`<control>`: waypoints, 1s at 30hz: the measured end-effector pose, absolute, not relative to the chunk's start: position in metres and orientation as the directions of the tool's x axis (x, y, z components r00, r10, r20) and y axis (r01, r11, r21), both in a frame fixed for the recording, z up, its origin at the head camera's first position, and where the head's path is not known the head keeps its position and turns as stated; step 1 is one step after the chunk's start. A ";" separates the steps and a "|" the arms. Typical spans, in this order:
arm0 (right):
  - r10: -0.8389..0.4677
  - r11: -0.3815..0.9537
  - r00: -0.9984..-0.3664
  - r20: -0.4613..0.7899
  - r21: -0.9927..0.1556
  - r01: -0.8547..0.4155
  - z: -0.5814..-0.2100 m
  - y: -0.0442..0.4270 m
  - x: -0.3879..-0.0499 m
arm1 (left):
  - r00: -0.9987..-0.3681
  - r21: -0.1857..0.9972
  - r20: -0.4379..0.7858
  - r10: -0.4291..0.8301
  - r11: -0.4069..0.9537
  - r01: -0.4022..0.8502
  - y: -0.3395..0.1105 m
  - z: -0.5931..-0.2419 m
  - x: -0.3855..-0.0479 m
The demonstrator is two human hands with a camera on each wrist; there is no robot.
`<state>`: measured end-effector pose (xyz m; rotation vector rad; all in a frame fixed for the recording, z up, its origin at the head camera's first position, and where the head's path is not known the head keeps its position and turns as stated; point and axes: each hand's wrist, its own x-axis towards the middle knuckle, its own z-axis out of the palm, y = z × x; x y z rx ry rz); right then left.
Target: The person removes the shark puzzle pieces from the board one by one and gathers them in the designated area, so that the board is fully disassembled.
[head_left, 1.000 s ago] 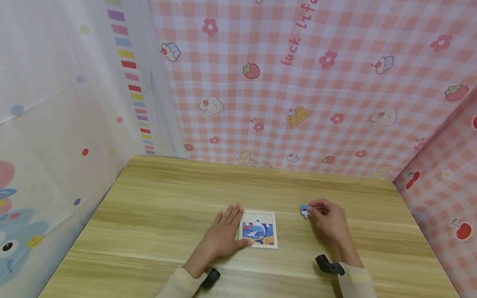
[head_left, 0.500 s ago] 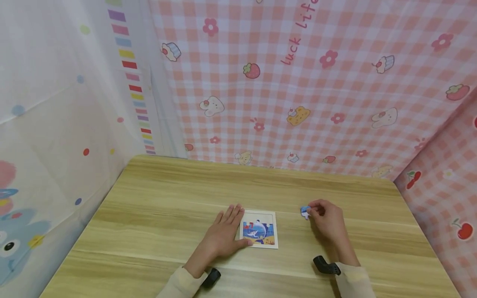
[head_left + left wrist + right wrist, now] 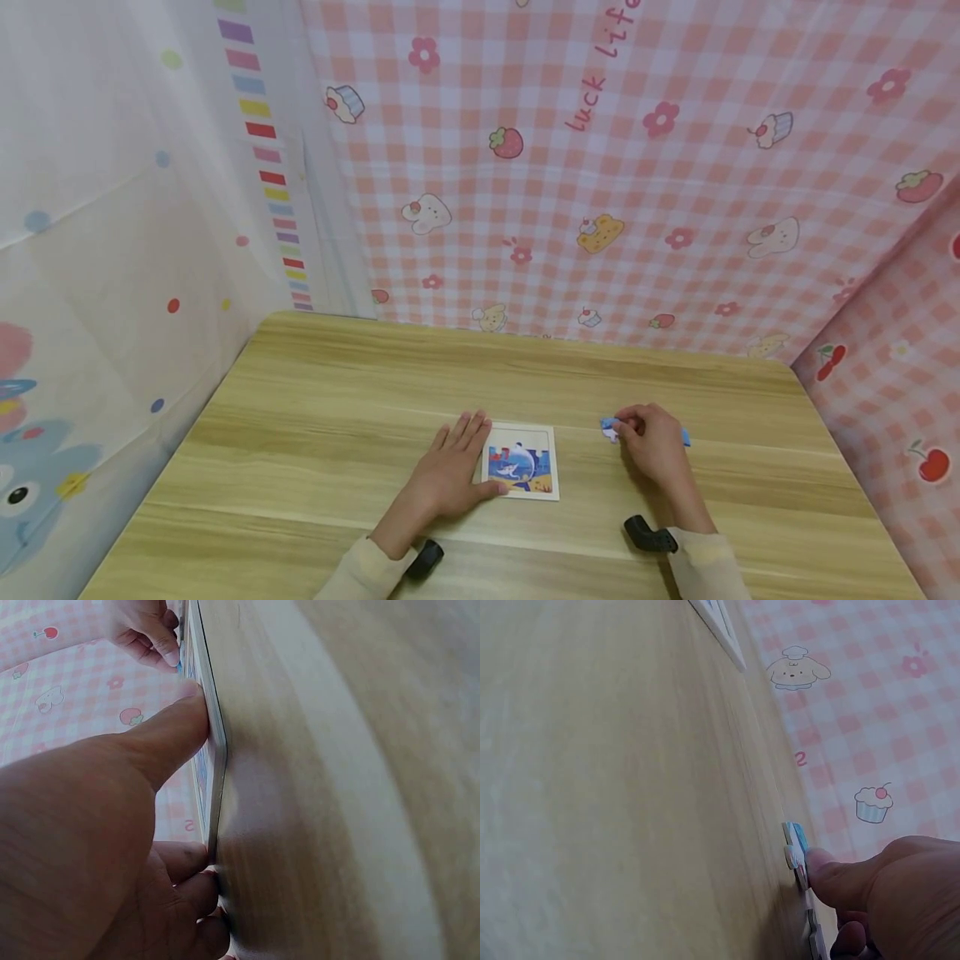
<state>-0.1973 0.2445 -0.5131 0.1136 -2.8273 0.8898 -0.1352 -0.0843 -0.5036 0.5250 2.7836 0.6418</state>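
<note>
A square jigsaw puzzle [image 3: 534, 467] in a white frame lies flat on the table, partly filled with a sea picture showing a dolphin. My left hand [image 3: 448, 475] rests along its left side, fingers straight and thumb over the lower left corner. In the left wrist view that thumb [image 3: 176, 735] lies across the frame's edge. To the right of the frame, my right hand [image 3: 656, 442] pinches a blue and white puzzle piece [image 3: 608, 428] between thumb and fingers. The right wrist view shows the same puzzle piece [image 3: 796, 851] under the thumb tip, low over the table.
Another blue puzzle piece [image 3: 686, 437] shows just right of my right hand, partly hidden by it. The wooden table [image 3: 337, 400] backs onto a pink checked cloth [image 3: 540, 208]. A white printed cloth [image 3: 112, 275] hangs at the left.
My right hand has shifted slightly left with the puzzle piece and turned it a little. The other blue piece has come into view beside that hand. My left hand has stayed in place.
</note>
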 end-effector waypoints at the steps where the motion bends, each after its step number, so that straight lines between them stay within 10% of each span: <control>1: -0.017 0.819 -0.982 0.186 -0.561 -0.121 -0.514 0.245 -0.197 | -0.907 0.458 -0.147 0.394 0.840 0.291 -0.084 -0.504 -0.135; 30: -0.141 0.706 -0.971 0.192 -0.668 -0.234 -0.503 0.196 -0.168 | -0.923 0.517 -0.083 0.376 0.808 0.283 -0.077 -0.507 -0.140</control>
